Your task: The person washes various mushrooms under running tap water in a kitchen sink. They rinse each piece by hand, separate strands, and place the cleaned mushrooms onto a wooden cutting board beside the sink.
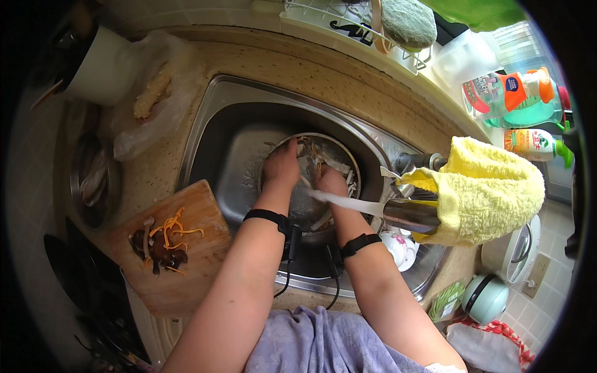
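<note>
A round metal basin (358, 173) stands in the stainless steel sink (242, 135), holding water and pale and brown mushroom pieces (338, 163). At the basin's left side is my left hand (282, 163), its fingers partly over the rim; whether it grips anything is unclear. My right hand (332, 181) reaches into the basin among the pieces, fingertips hidden. Water (345, 200) runs from the faucet (410, 215), which a yellow towel (494, 191) covers, into the basin between my forearms.
Left of the sink, a wooden cutting board (200, 224) bears brown mushroom pieces and orange strands (175, 228). Behind it lie a plastic bag (158, 107) and an oval metal dish (95, 186). White dishes (399, 249) sit right of the basin. Spray bottles (503, 93) line the sill.
</note>
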A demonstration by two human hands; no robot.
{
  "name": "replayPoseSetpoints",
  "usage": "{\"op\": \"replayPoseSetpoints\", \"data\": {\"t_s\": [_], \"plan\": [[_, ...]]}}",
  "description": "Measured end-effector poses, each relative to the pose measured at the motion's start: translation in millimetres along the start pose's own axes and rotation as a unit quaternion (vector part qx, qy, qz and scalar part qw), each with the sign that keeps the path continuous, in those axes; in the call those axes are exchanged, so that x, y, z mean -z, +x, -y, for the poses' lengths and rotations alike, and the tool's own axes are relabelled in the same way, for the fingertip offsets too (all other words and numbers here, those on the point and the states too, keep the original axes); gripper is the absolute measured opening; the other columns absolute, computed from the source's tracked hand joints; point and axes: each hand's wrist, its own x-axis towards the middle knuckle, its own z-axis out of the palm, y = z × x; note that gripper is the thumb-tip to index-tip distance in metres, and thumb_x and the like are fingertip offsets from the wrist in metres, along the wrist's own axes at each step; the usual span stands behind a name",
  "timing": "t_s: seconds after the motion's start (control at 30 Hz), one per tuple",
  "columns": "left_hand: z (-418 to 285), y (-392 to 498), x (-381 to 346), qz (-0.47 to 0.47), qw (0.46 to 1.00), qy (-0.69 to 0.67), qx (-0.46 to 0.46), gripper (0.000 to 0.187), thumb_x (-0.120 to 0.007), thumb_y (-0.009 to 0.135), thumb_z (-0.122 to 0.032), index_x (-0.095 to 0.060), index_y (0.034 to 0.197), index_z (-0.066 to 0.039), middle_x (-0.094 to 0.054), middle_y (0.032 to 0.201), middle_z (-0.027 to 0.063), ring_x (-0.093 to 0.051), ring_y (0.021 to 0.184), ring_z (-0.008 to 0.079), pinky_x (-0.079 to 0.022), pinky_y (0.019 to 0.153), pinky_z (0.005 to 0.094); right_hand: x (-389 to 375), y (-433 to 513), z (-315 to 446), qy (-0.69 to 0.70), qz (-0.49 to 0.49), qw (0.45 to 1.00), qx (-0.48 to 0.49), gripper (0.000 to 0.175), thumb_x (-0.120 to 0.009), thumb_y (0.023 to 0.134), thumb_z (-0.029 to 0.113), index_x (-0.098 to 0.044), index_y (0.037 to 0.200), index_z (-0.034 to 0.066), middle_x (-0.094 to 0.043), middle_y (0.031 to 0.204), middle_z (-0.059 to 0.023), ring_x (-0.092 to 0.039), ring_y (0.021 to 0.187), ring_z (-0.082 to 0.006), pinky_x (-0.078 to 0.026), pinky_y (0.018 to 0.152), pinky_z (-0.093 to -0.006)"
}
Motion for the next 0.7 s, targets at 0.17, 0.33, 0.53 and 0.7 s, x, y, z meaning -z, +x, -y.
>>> {"op": "replayPoseSetpoints", "data": {"t_s": [0.17, 0.33, 0.53, 0.7], "plan": [[-2, 4, -17, 0.073, 0.985, -0.140, 0.068, 0.033, -0.046, 0.082, -0.026, -0.049, 0.112, -0.014, -0.058, 0.100, 0.0158, -0.056, 0.092, 0.0342, -0.044, 0.076, 0.0440, 8, -2, -3, 0.020, 0.016, 0.997, -0.073, 0.034, -0.049, 0.078, 0.030, -0.061, 0.086, -0.0011, -0.059, 0.083, -0.0251, -0.057, 0.080, -0.0388, -0.045, 0.072, -0.0432], [-1, 12, -16, 0.135, 0.984, -0.118, 0.021, 0.024, -0.049, 0.080, -0.024, -0.059, 0.096, -0.010, -0.060, 0.093, 0.0153, -0.057, 0.087, 0.0329, -0.045, 0.075, 0.0407, 39, -19, 9, -0.110, 0.131, 0.979, -0.109, 0.034, -0.048, 0.077, 0.032, -0.063, 0.089, 0.0033, -0.060, 0.085, -0.0220, -0.058, 0.081, -0.0358, -0.046, 0.073, -0.0422], [3, -5, -11, -0.114, 0.944, -0.299, 0.079, 0.020, -0.054, 0.078, -0.017, -0.059, 0.094, -0.006, -0.061, 0.090, 0.0150, -0.058, 0.085, 0.0322, -0.045, 0.075, 0.0380, 55, -7, 29, -0.099, -0.100, 0.989, 0.038, 0.025, -0.047, 0.080, 0.022, -0.062, 0.092, 0.0057, -0.058, 0.088, -0.0204, -0.056, 0.082, -0.0368, -0.045, 0.072, -0.0436], [7, -11, -23, -0.204, 0.938, -0.253, 0.123, 0.027, -0.054, 0.079, -0.017, -0.053, 0.103, -0.005, -0.060, 0.095, 0.0167, -0.057, 0.089, 0.0325, -0.044, 0.077, 0.0372, 19, 37, 34, -0.038, -0.144, 0.987, 0.066, 0.023, -0.049, 0.077, 0.015, -0.060, 0.095, 0.0074, -0.055, 0.096, -0.0192, -0.055, 0.088, -0.0361, -0.045, 0.075, -0.0428]]}}
